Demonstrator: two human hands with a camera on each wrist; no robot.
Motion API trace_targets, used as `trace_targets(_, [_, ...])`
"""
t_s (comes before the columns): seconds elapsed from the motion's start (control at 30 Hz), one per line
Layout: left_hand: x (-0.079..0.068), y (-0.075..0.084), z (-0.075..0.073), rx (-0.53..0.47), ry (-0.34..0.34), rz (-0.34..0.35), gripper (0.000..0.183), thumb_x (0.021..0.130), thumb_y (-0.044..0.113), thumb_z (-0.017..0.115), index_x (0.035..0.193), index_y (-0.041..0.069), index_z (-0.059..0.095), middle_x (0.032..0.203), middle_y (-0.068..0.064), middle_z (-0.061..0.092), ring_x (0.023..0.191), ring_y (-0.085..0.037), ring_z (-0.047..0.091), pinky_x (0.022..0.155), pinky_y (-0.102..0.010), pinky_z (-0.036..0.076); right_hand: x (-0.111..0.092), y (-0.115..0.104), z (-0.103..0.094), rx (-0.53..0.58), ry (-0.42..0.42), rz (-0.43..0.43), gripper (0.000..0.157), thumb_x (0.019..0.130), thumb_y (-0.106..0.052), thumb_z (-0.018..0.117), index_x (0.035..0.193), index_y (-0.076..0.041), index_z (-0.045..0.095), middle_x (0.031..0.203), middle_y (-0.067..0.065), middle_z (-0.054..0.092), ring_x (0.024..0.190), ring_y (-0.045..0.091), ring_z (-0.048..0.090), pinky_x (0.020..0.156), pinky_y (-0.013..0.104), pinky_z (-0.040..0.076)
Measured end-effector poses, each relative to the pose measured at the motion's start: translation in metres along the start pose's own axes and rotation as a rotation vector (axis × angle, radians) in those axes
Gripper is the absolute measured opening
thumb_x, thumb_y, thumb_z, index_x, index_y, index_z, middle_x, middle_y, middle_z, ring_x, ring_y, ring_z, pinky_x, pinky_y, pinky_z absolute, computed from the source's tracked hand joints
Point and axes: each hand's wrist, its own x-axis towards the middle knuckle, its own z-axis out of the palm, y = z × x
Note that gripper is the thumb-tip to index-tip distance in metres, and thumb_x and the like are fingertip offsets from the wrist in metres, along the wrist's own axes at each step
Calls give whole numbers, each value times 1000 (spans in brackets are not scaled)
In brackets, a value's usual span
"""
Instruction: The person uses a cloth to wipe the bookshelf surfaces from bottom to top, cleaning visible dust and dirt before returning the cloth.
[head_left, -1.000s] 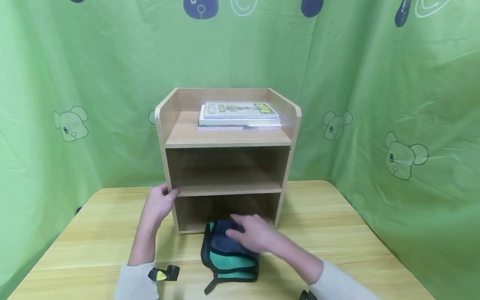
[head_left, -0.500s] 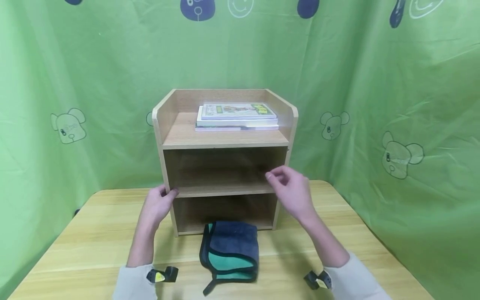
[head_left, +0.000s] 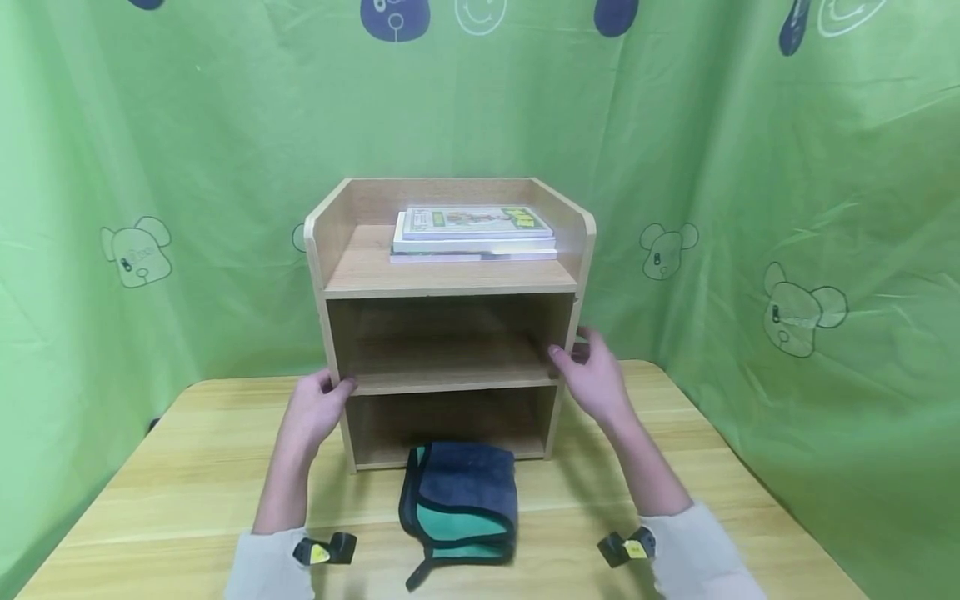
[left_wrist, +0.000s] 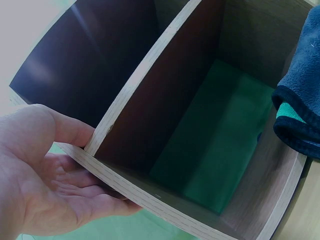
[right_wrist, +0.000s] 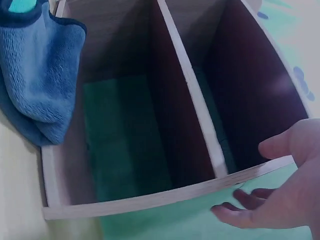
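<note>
A small light-wood shelf unit stands upright on the table. My left hand grips its left side panel, thumb against the middle board's front edge and fingers along the outer face, as the left wrist view shows too. Around the right side panel my right hand is held loosely; its thumb is on the inner side and its fingers outside, with a gap to the panel in the right wrist view. A folded blue cloth with green underside and black edging lies in front, its far end at the bottom opening.
Several stacked books lie on the unit's top shelf. The wooden table extends on both sides. A green patterned curtain encloses the back and sides.
My right hand has left the cloth, risen to the right and come to the unit's right side panel. My left hand has kept its grip. The cloth lies where it was.
</note>
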Motion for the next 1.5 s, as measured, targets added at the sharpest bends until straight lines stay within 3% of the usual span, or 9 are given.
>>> trace_targets(0.07, [0, 0, 0, 0, -2, -2, 34, 96, 26, 51, 116, 0, 61, 108, -18, 60, 98, -29, 50, 84, -43, 43, 2, 5, 2, 0, -73, 43, 72, 95, -32, 54, 149, -1, 18, 140, 27, 41, 124, 40, 47, 101, 52, 39])
trace_targets(0.27, [1, 0, 0, -21, -8, 0, 34, 96, 25, 53, 117, -1, 61, 121, -24, 59, 114, -37, 52, 96, -54, 40, 8, 22, 10, 18, -147, 92, 60, 96, -33, 52, 143, -1, 34, 140, 23, 44, 127, 39, 44, 103, 54, 35])
trace_targets(0.5, [3, 0, -2, -35, -16, -5, 37, 96, 23, 53, 122, -1, 58, 129, -25, 54, 122, -41, 48, 101, -56, 35, 8, 34, 18, 50, -159, 93, 61, 96, -34, 52, 143, 1, 34, 140, 22, 44, 127, 39, 43, 104, 54, 34])
trace_targets(0.87, [2, 0, -1, -6, -16, 9, 32, 96, 25, 52, 114, -1, 61, 116, -23, 61, 112, -37, 53, 96, -55, 40, 2, 39, 18, 91, -190, 71, 63, 98, -37, 47, 146, 0, 28, 141, 21, 43, 128, 35, 43, 103, 52, 36])
trace_targets(1.13, [1, 3, -3, 0, -30, 9, 37, 97, 26, 50, 121, -1, 57, 126, -26, 56, 120, -41, 50, 99, -57, 37, 4, 38, 17, 82, -192, 64, 64, 97, -38, 49, 146, -2, 30, 142, 20, 43, 128, 35, 44, 102, 52, 37])
trace_targets(1.27, [-2, 8, -8, 41, -53, 47, 37, 98, 28, 50, 120, -1, 56, 126, -25, 57, 120, -41, 50, 99, -56, 38, 4, 38, 18, 90, -191, 67, 64, 97, -37, 49, 146, -1, 29, 142, 21, 42, 128, 36, 44, 102, 52, 38])
trace_targets(1.4, [-13, 20, -22, 165, -78, 57, 61, 98, 40, 45, 139, -4, 38, 137, -28, 45, 127, -43, 43, 102, -56, 35, 3, 39, 17, 89, -193, 72, 64, 98, -38, 49, 146, -1, 29, 142, 21, 42, 128, 36, 43, 103, 52, 37])
trace_targets(1.5, [-26, 32, -35, 285, -85, 48, 74, 97, 50, 43, 144, -6, 30, 142, -28, 39, 128, -44, 40, 101, -57, 35, 3, 40, 17, 86, -196, 68, 64, 98, -38, 48, 147, -2, 29, 143, 20, 42, 129, 35, 42, 104, 52, 36])
